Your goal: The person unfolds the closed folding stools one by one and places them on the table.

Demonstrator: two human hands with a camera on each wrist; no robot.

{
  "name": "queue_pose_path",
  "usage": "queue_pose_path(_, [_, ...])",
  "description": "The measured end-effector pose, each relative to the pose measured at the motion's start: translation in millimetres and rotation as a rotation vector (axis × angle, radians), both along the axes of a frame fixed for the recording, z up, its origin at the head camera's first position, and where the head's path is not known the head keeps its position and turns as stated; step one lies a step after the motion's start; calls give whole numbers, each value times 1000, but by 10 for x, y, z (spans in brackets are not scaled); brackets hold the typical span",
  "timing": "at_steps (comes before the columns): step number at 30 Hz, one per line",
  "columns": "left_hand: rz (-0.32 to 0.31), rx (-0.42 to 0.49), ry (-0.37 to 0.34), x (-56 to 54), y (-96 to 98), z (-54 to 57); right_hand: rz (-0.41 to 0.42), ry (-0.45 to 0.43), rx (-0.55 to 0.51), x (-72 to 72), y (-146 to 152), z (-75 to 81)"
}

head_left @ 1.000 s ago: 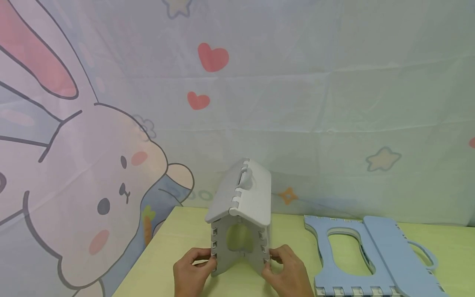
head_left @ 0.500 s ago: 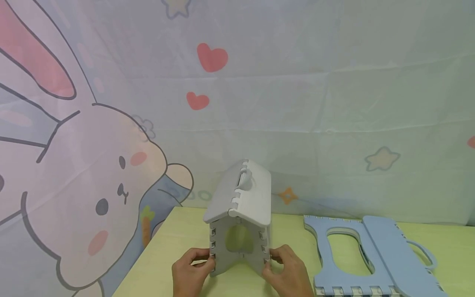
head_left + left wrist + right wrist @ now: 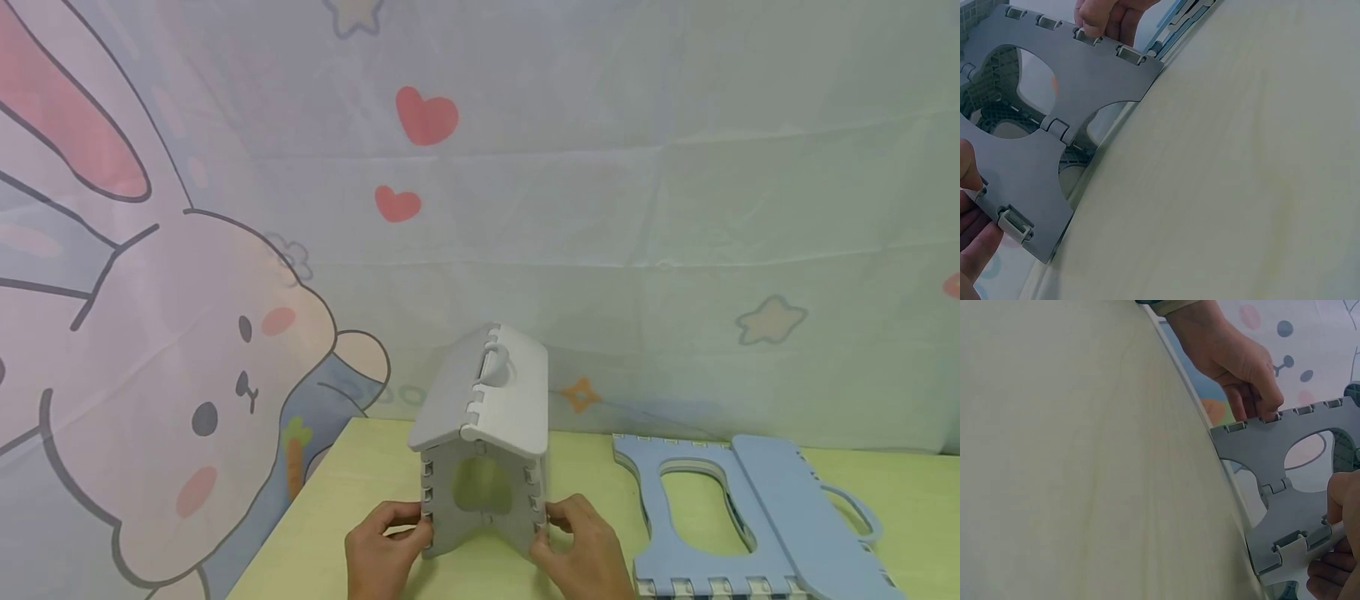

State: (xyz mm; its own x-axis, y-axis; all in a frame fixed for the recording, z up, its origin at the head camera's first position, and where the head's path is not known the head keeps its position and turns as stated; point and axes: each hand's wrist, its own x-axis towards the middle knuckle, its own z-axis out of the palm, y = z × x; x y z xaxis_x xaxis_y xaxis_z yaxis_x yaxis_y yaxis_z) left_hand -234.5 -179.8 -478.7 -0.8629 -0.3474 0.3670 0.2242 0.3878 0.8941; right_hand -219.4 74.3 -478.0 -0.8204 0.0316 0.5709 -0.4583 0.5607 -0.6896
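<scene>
A grey-white folding step stool (image 3: 517, 392) stands upright on the table, partly unfolded. Its two top halves slope like a roof from a hinged ridge, and the near end panel (image 3: 1104, 69) is bent inward at its middle hinge. Down at the stool's left side, my left hand (image 3: 384, 546) pinches the hinged edge between thumb and fingers. On the opposite side my right hand (image 3: 583, 542) grips the lower right edge the same way. The left wrist view shows the cut-out openings in the end panel and the mesh-patterned inner faces.
A blue folding stool (image 3: 810, 508), folded flat with a carry handle (image 3: 855, 508), lies on the pale yellow-green table (image 3: 315, 550) to the right. Behind the table hangs a printed cloth backdrop (image 3: 585, 208) with a rabbit and hearts.
My left hand has moved slightly to the left with the stool's left side, so the stool spreads a little wider. The right hand holds nearly still.
</scene>
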Motion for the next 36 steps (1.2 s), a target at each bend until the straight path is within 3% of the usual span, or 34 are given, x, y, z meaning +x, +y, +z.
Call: queue_pose_path(36, [-18,12,-9,-21,-52,-27,-37,16,21,12,11,-12])
